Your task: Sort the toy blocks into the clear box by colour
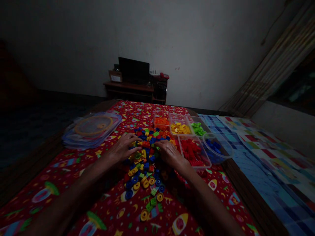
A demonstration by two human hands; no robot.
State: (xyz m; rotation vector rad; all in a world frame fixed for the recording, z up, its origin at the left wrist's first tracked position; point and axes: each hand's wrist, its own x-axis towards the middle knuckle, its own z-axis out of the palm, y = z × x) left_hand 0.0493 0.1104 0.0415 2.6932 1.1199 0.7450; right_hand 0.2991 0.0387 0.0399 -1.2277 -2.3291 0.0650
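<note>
The cloth-covered table bears open boxes and, beside them, the brick pile. Left hand: thumb and fingers apart at the pile. Right hand: fingers curled there; grip not discernible. A wide sweep could scatter loose wheels.

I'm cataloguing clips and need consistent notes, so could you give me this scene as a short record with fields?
left hand: at the left side of the pile, thumb and fingers apart; grip on any block unclear
right hand: at the pile's right side; grip unclear
pile: mixed-colour toy blocks
near end: loose round pieces, yellow and blue
in clear containers: orange blocks, yellow blocks, green blocks, red blocks
in round tub: blue blocks
left: stacked lids
background: monitor on desk
</note>
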